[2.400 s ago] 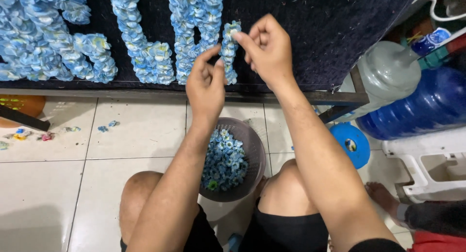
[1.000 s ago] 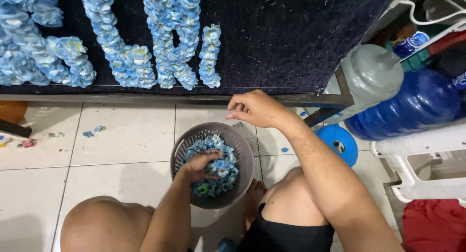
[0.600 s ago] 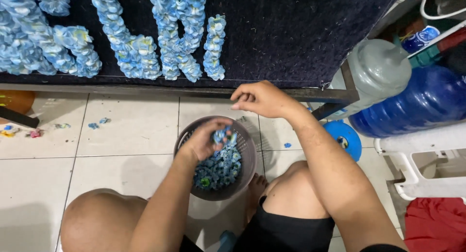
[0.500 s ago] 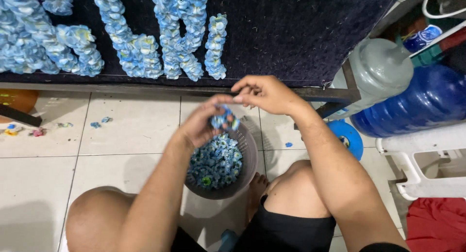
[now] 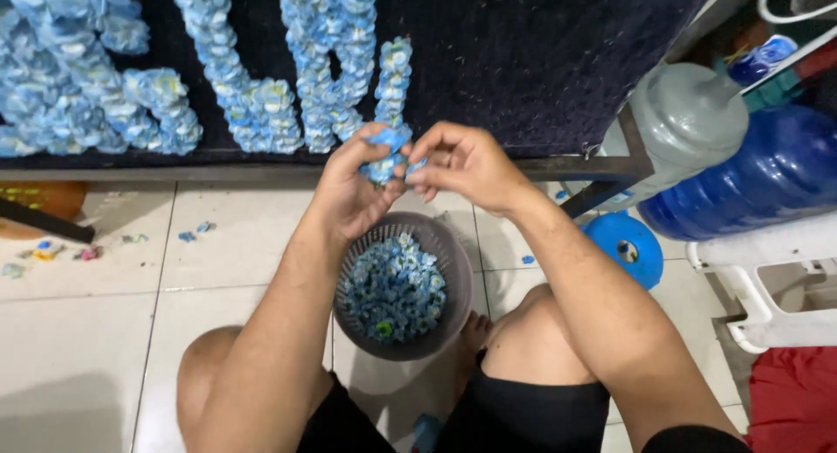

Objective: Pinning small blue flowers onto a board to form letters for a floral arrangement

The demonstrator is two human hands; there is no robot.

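On a white tiled floor [image 5: 96, 331] beside a dark board [image 5: 540, 61], left hand [image 5: 353, 187] and right hand [image 5: 462, 165] pinch blue paper flowers [image 5: 388, 152] above a grey basket [image 5: 458, 283].

Left hand [image 5: 353, 187]: bare, no glove, ring or watch visible.
Right hand [image 5: 462, 163]: bare, no ring or wristband.
Forearms: both uncovered along their full visible length, no sleeves.
Shorts [image 5: 532, 414]: black, plain cloth, ending above the knees.
Knees [image 5: 540, 331]: bare.
Foot [image 5: 473, 331]: bare, no shoe or sock.
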